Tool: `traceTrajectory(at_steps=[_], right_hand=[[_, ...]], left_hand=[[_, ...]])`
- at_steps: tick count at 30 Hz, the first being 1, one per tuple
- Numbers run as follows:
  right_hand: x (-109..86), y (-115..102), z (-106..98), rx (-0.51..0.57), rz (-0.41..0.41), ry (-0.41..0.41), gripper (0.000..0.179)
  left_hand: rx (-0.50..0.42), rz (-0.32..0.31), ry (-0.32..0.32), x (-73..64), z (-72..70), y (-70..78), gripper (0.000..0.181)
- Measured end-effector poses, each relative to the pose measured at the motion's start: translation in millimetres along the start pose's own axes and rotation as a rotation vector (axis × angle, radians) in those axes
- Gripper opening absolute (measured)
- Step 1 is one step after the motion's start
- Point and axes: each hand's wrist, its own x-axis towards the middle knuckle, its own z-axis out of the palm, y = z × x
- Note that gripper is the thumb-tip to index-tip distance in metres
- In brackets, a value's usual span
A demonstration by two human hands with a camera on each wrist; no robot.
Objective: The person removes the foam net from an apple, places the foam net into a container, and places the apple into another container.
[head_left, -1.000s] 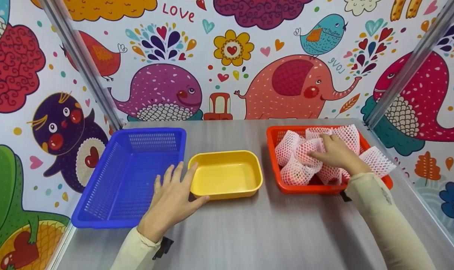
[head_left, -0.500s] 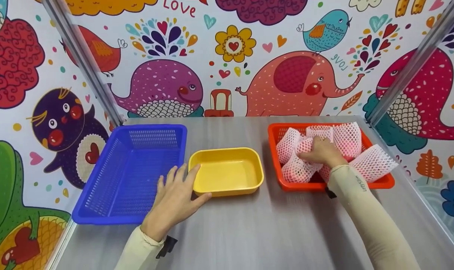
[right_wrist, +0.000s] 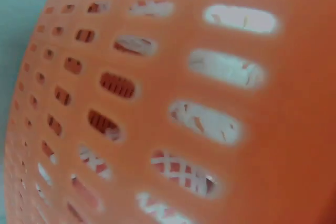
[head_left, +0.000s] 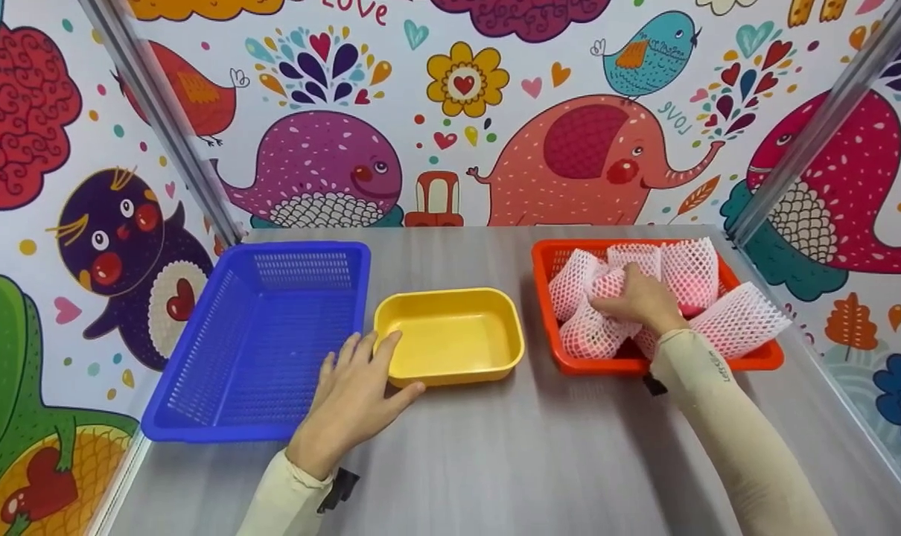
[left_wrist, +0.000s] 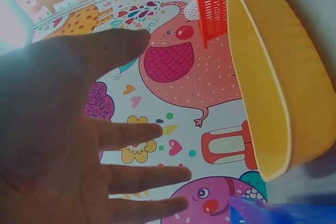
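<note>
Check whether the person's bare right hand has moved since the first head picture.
Yes: in the head view, the bare right hand has shifted left, nearer the left rim of the red perforated plastic basket.

Glossy plastic yellow tub [head_left: 450, 350], plastic red basket [head_left: 599, 366], mesh sleeves [head_left: 741, 320], apparently matt foam

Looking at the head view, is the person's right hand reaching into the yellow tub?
No, the right hand is over the red basket, its fingers at a net-wrapped piece there.
</note>
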Motion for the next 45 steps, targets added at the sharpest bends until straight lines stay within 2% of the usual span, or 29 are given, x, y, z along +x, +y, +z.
traceTrajectory(at_steps=[5,13,22,31,38,41,45], right_hand=[[-8.5,0,-9,0.073,-0.041,0.066,0.114],[-30.5,-13,-29,0.083,-0.165,0.147,0.106],[-68.0,-33,-33,0.032,-0.341,0.259,0.09],[-100.2,-54,-27,-0.076,-0.596,0.34,0.087],[-125.1,-69,-10,-0.163,-0.787,0.266,0.09],[-130.4,-75,9,-0.189,-0.875,0.225,0.089],[-132.2,-81,45,-0.187,-0.978,0.174,0.088]], left_hand=[[-0.001,-0.002,0.0,-0.9,-0.3,-2.0,0.079],[-0.013,0.037,0.009,-0.4,-1.1,-2.6,0.077],[-0.027,0.056,0.005,0.4,-1.3,-0.3,0.073],[-0.021,0.043,-0.002,0.7,-1.1,0.4,0.076],[-0.015,0.038,-0.006,0.8,0.8,1.6,0.076],[-0.015,0.047,0.002,1.1,2.0,2.1,0.075],[-0.008,0.07,0.017,1.1,3.5,2.7,0.074]])
